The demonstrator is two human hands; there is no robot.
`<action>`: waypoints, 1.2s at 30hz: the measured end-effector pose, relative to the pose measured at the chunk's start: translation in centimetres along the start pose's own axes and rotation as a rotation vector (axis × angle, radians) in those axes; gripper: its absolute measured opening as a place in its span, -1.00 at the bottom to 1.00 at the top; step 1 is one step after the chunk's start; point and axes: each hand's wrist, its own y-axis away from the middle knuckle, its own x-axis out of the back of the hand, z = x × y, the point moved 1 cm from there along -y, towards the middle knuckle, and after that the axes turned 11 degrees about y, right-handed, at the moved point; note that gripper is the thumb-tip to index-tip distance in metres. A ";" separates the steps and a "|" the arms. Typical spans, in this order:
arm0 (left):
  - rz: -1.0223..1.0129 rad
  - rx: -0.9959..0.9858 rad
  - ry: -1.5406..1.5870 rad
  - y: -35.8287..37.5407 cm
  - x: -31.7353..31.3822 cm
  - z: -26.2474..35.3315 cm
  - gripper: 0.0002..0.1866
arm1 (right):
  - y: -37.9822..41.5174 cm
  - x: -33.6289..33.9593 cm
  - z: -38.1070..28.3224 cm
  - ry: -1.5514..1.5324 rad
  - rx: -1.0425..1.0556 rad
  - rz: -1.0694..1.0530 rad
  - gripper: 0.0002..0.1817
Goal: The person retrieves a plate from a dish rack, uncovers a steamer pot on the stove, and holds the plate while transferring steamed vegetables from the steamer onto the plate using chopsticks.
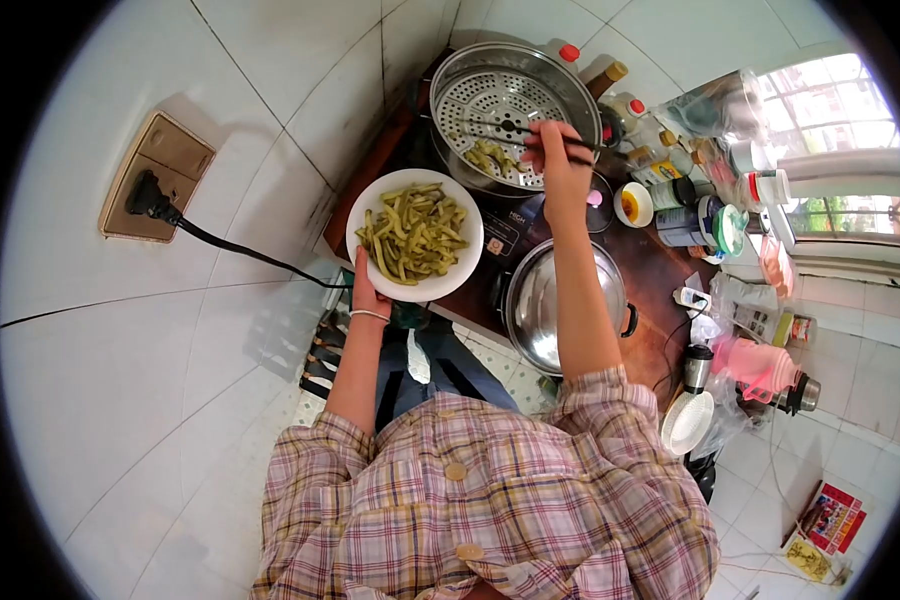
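Note:
My left hand grips the near rim of a white plate, heaped with green vegetable strips that look like cooked eggplant. In my right hand is a pair of dark chopsticks, reaching over a metal steamer with a perforated bottom. A small heap of the same strips lies in the steamer, near the chopsticks. Whether the tips pinch a strip is too fine to tell. The plate is held just below and left of the steamer.
A shiny steel pot lid lies on the wooden counter under my right forearm. Sauce bottles and jars crowd the right side, beside a small bowl with something orange. A black power cord runs from the wall socket behind the plate.

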 end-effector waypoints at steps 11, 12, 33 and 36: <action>-0.046 0.038 0.009 -0.9 1.2 -0.1 -0.44 | -3.7 -2.9 6.0 0.037 0.004 -0.019 -0.81; -0.045 0.038 0.009 -0.7 1.0 -0.1 -0.44 | -3.7 -3.0 6.0 0.028 0.010 -0.004 -0.80; -0.066 0.046 0.026 -0.6 1.3 -0.2 -0.39 | 4.7 2.8 -1.6 0.023 -0.121 -0.056 -0.72; -0.008 0.053 0.029 -0.8 0.8 0.1 -0.40 | 1.2 3.4 0.9 0.040 -0.124 -0.011 -0.73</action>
